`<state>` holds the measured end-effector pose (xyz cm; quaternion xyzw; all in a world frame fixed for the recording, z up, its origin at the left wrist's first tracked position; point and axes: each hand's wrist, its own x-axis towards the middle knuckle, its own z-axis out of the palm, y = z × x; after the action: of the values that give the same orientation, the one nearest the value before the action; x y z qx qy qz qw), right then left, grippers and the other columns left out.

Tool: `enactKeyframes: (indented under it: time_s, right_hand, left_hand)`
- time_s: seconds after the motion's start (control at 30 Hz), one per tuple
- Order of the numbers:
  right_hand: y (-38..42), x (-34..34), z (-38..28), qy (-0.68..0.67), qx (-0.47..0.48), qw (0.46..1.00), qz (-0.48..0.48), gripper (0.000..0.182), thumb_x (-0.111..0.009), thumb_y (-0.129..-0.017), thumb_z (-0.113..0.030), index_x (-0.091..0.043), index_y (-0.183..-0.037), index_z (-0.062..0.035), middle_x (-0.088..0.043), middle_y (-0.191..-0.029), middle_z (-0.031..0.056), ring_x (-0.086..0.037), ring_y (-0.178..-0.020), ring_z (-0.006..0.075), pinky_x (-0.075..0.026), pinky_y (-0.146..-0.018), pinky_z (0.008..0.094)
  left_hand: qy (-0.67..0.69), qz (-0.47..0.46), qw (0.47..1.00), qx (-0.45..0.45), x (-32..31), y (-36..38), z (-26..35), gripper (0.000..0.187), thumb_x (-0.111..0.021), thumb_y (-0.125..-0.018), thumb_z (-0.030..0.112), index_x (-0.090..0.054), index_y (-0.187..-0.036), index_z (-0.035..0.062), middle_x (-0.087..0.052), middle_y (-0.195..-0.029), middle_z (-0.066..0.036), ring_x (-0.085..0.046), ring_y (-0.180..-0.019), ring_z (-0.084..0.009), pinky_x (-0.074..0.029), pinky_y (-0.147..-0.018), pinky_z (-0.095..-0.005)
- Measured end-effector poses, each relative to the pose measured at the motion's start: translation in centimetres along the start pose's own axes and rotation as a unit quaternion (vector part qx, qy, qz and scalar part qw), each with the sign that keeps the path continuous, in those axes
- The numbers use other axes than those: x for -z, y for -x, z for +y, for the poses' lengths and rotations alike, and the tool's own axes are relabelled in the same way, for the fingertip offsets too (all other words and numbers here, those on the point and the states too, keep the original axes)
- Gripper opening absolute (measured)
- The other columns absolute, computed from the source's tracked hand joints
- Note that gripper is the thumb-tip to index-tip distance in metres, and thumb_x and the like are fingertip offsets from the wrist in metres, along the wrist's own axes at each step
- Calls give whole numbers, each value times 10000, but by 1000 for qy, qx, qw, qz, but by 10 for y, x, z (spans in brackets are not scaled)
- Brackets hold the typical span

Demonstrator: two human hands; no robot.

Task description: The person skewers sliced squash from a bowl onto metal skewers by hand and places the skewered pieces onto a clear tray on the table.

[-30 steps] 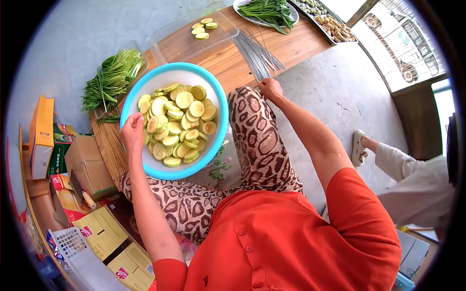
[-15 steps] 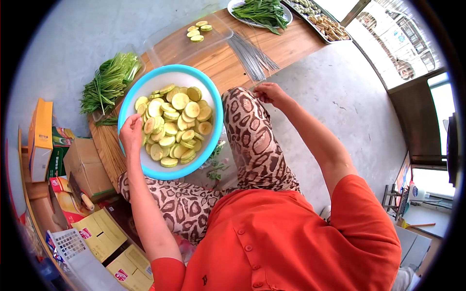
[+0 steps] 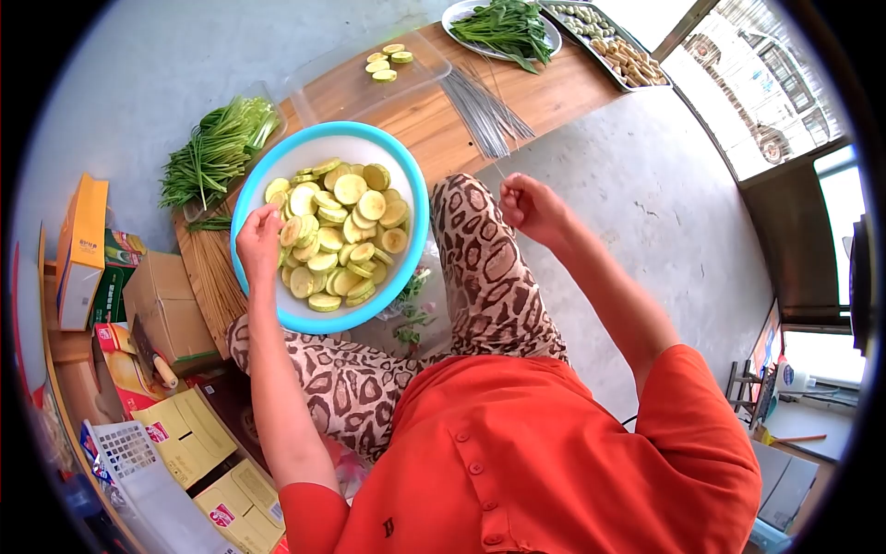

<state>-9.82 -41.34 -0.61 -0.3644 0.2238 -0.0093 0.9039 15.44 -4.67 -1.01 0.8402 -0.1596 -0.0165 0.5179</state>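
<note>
With the right hand (image 3: 535,205), pinching what looks like a thin metal stick (image 3: 500,168). With the left hand (image 3: 258,238), reaching over the rim of the blue bowl (image 3: 420,203), fingers bent; hard to tell if gripping anything. Inside the bowl, at the counter's (image 3: 554,95) near edge, many round green slices (image 3: 351,189). Best to hold slices by their sides, fingers away from any sharp tip. Beyond, five slices in a clear tray (image 3: 337,90); leafy greens (image 3: 506,32) on a white plate (image 3: 556,42).
</note>
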Motion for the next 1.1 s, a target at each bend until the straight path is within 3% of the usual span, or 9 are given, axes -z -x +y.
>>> enactKeyframes:
  time_s: [0.1, 0.23, 0.43, 0.5, 0.57, 0.63, 0.7, 0.83, 1.1]
  right_hand:
    - [45, -30, 13, 75, 40, 996, -35, 138, -503, -875, -123, -560, -782, -38, -512, -633, 26, -438, -518, 101, -325, -458, 233]
    - [80, -65, 36, 238, -52, 965, -101, 123, -544, -871, -115, -605, -795, -41, -556, -660, 17, -483, -568, 79, -372, -505, 205]
    - [84, -93, 76, 303, -101, 920, -226, 127, -557, -878, -137, -596, -793, -52, -523, -650, -25, -443, -538, 39, -358, -486, 187]
    - [81, -97, 77, 362, -77, 889, -269, 117, -562, -879, -144, -608, -845, -41, -569, -681, 5, -501, -576, 73, -409, -523, 221]
    - [83, -111, 60, 519, 24, 771, -368, 143, -577, -874, -170, -620, -916, -40, -616, -734, 49, -565, -646, 126, -461, -596, 270]
    - [83, -124, 40, 603, 0, 716, -353, 186, -575, -867, -197, -626, -967, -49, -649, -793, 100, -620, -706, 190, -492, -657, 317]
    - [74, -130, 35, 626, 68, 709, -318, 184, -570, -868, -181, -625, -979, -45, -656, -788, 103, -626, -672, 197, -498, -644, 321]
    - [64, -157, 36, 569, 43, 780, -255, 210, -559, -889, -172, -598, -1009, -5, -652, -780, 95, -584, -592, 147, -485, -574, 295]
    - [-22, -173, 61, 489, -32, 806, -333, 156, -512, -939, -171, -615, -971, -57, -611, -656, 7, -464, -484, 58, -376, -444, 216]
  left_hand:
    - [103, -60, 991, 67, -21, 15, 28, 237, -568, -903, 156, -631, -1089, 25, -671, -948, -60, -620, -753, -102, -467, -631, -212]
    - [363, -143, 907, 158, -39, 46, 75, 397, -566, -934, 276, -526, -1233, 19, -635, -1070, -122, -586, -684, -114, -438, -573, -200]
    - [504, -133, 833, 184, -26, 69, 66, 325, -530, -956, 268, -532, -1171, 25, -609, -894, -52, -442, -547, -77, -360, -485, -196]
    - [506, -119, 835, 181, -15, 80, 58, 242, -518, -962, 240, -559, -1096, 43, -563, -776, -18, -449, -544, -77, -362, -479, -198]
    - [489, -105, 847, 182, -5, 90, 54, 217, -514, -964, 228, -571, -1083, 56, -541, -722, -5, -451, -544, -81, -364, -481, -198]
    - [497, -89, 843, 186, 2, 97, 50, 206, -511, -966, 227, -577, -1080, 69, -523, -695, 2, -450, -542, -83, -363, -482, -199]
    - [509, -89, 835, 189, 8, 106, 52, 204, -512, -966, 221, -576, -1083, 67, -521, -691, 5, -451, -542, -83, -361, -482, -200]
    - [498, -110, 839, 187, -9, 114, 69, 212, -549, -943, 210, -576, -1075, 46, -540, -686, 4, -496, -540, -88, -399, -473, -197]
    - [399, -123, 895, 155, -23, 100, 90, 277, -519, -959, 264, -582, -1102, 36, -587, -782, -30, -537, -576, -98, -436, -526, -212]
